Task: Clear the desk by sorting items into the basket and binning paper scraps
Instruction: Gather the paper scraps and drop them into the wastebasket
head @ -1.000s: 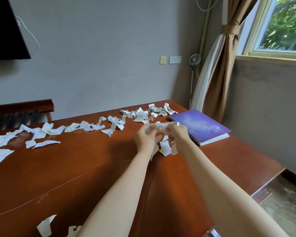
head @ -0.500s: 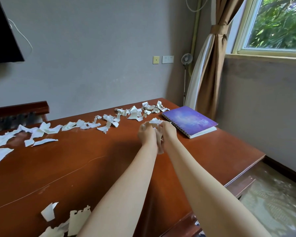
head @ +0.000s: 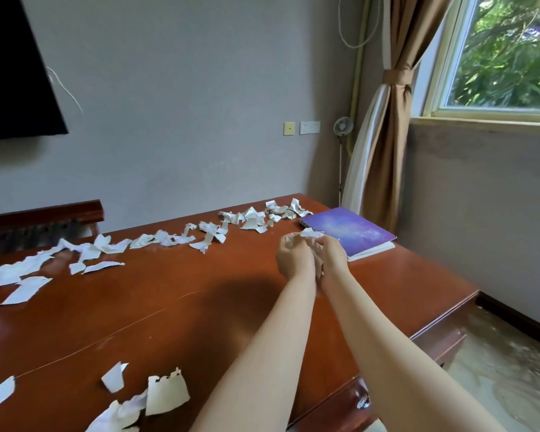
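The brown table (head: 175, 310) filled most of our view, its far right corner near a tied curtain (head: 387, 145). Along its far side ran a long ragged line of white scraps (head: 206, 236), from the left edge to that corner. A smaller bunch of near scraps (head: 166, 391) lay at the edge closest to us. A purple notebook (head: 351, 230) lay flat and closed at the right end of the line, just beside the last pieces. We held both arms out over the table's right half, hands together just left of the notebook. Our left hand (head: 293, 260) and right hand (head: 332, 254) had their fingers curled round one wad (head: 310, 234) of crumpled paper. White bits poked out above the fingers and between the wrists. Whether the wad touched the table, we could not tell.
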Tool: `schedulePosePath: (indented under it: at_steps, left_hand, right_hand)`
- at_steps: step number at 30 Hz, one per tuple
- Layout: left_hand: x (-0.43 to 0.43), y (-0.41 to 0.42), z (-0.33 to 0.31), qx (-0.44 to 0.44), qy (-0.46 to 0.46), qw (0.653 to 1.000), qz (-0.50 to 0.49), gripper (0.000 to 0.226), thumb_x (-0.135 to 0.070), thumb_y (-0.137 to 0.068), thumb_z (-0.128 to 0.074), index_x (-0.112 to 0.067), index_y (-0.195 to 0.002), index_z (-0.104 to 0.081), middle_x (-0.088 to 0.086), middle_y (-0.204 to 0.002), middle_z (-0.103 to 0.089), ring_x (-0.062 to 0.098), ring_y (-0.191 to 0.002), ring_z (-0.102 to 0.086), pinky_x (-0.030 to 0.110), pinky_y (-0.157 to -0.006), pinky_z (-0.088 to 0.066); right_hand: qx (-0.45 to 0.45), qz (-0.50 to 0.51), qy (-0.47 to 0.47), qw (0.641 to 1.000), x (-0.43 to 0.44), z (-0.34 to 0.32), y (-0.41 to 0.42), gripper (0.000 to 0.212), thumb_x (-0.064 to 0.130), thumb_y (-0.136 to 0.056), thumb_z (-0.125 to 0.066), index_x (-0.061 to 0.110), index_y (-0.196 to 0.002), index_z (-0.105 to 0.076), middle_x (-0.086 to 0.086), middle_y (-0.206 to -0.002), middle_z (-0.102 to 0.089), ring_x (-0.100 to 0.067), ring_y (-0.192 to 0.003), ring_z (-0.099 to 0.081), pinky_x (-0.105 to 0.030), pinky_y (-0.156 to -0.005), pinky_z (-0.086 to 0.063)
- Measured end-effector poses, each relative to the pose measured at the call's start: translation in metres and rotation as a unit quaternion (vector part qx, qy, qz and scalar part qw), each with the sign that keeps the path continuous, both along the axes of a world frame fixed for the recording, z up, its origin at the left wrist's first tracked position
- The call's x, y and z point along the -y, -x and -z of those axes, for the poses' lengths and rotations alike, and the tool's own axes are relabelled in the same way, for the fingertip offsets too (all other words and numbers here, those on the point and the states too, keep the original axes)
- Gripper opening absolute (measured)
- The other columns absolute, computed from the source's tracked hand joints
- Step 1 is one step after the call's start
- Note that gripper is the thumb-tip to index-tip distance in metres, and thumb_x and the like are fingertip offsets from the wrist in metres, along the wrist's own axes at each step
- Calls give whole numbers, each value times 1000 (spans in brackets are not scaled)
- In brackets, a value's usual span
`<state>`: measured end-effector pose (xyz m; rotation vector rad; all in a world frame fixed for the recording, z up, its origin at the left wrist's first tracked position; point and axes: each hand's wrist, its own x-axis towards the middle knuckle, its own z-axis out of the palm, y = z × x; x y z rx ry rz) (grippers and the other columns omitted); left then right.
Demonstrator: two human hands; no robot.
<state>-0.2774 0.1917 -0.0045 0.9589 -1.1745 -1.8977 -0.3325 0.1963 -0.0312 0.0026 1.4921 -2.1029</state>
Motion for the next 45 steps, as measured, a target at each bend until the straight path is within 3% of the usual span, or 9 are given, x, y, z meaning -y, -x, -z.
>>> schedulePosePath:
  at_steps: [2, 4, 11, 20, 26, 35, 39, 42, 45]
  left_hand:
    - [-6, -2, -2, -1, 7, 1000, -3, 29, -10, -95, -39, -21, -88, -64, 24, -119, -61, 33, -114, -60, 34, -92, -46]
    - [-12, -1, -1, -1, 19, 999, -26, 26, -12, -91, -46, -24, -70, -56, 16, -104, -69, 27, -86, -64, 33, -78, -50]
    - [-56, 2, -1, 6, 27, 1000, 14, 15, -17, -93, -47, -20, -83, -57, 10, -104, -70, 25, -83, -62, 34, -84, -52]
    - [-135, 11, 24, -50, -3, 995, 86, 30, -4, -92, -46, -19, -66, -49, -3, -68, -55, 12, -58, -53, 15, -50, -45]
    - [-186, 20, 70, -27, -50, 988, 143, 24, -6, -86, -49, -23, -70, -54, -5, -71, -60, 14, -62, -58, 20, -57, -47]
    - [-210, 34, 153, 65, 16, 983, 173, 27, -5, -84, -49, -27, -70, -55, 2, -87, -66, 22, -74, -61, 30, -64, -50]
    - [-207, 41, 187, 112, 18, 976, 183, 25, -6, -83, -51, -26, -70, -56, 1, -84, -68, 26, -81, -65, 38, -79, -54]
    - [-202, 42, 213, 141, -34, 973, 180, 24, -5, -86, -49, -24, -73, -56, -6, -76, -61, 17, -69, -59, 24, -61, -47]
    - [-199, 43, 244, 186, -50, 965, 176, 24, -6, -88, -47, -23, -75, -57, -3, -78, -60, 21, -70, -55, 22, -61, -43]
  right_hand:
    - [-14, 16, 3, 1000, -7, -3, -1, 23, 8, -88, -43, 14, -66, -47, -2, -65, -50, -17, -58, -46, -25, -55, -36]
    - [-20, 25, 7, 999, -17, -7, -4, 21, 10, -88, -44, 13, -68, -50, -3, -67, -52, -17, -59, -49, -25, -56, -38]
    - [-24, 78, 16, 997, -70, -14, -10, 17, 9, -87, -48, 12, -72, -53, -2, -69, -56, -16, -60, -52, -26, -57, -41]
    - [-38, 158, 6, 987, -156, 1, -16, 22, 7, -86, -46, 13, -68, -56, -2, -72, -60, -18, -65, -55, -24, -60, -43]
    - [10, 196, 9, 981, -210, 43, -16, 14, 12, -84, -49, 16, -81, -61, -1, -81, -64, -21, -75, -60, -27, -72, -47]
    - [117, 216, 42, 969, -236, 126, -7, 15, 13, -85, -44, 11, -79, -57, 0, -68, -58, -15, -59, -54, -19, -51, -42]
    - [151, 228, 29, 961, -234, 161, 0, 19, 11, -85, -44, 13, -73, -59, -2, -71, -57, -16, -63, -53, -25, -59, -41]
    - [166, 230, -15, 959, -231, 186, -1, 20, 6, -81, -43, 15, -70, -56, -1, -71, -57, -19, -68, -52, -28, -65, -40]
    - [200, 232, -34, 951, -230, 213, -5, 17, 6, -81, -43, 9, -67, -51, -3, -70, -54, -18, -63, -49, -25, -59, -39]
